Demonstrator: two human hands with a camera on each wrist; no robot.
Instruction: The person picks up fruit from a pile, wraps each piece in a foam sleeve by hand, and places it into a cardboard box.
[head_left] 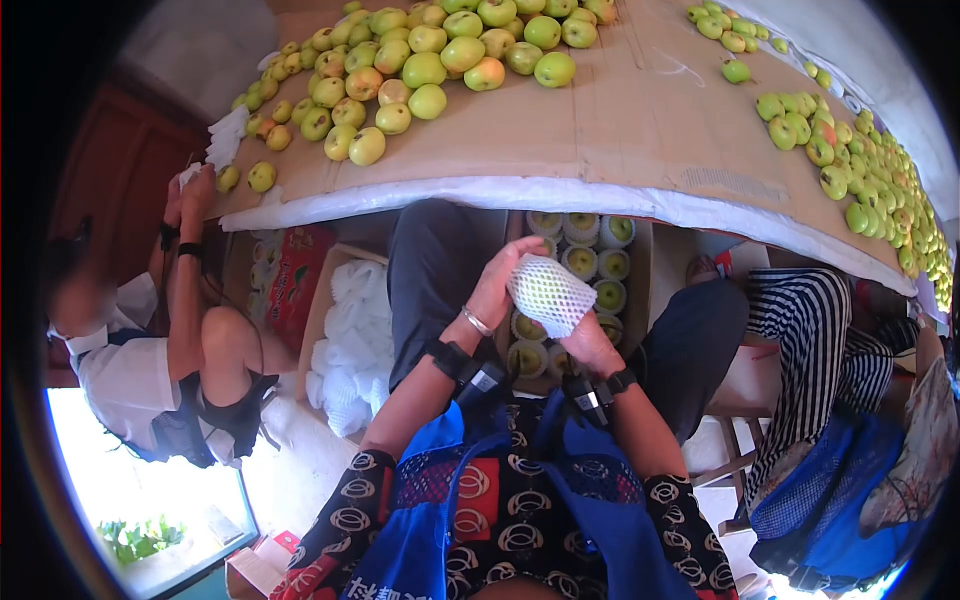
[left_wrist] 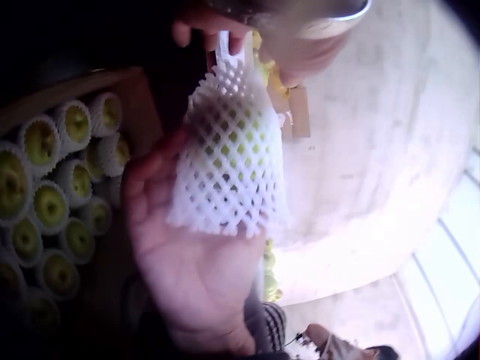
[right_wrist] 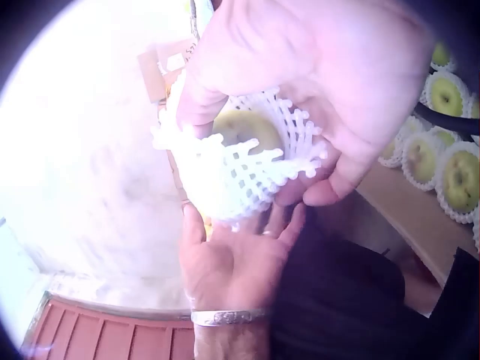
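A green apple (right_wrist: pixel 247 131) sits inside a white foam net sleeve (head_left: pixel 550 293) between the two hands, over the lap. The left hand (head_left: pixel 493 285), with a silver bracelet, holds the narrow gathered end of the sleeve in its fingers. From the other side, the right hand (head_left: pixel 592 345) grips the sleeve's wide frilled end. Its thumb reaches into the mouth of the net beside the apple in the right wrist view. Through the mesh, green skin shows in the left wrist view.
Under the table edge, a carton (head_left: pixel 643 270) holds rows of sleeved apples. To its left stands a box of loose foam sleeves (head_left: pixel 350 330). Heaped apples (head_left: pixel 425 70) lie on the cardboard-topped table (head_left: pixel 640 130). One person (head_left: pixel 150 340) sits left; another, in striped trousers (head_left: pixel 800 330), right.
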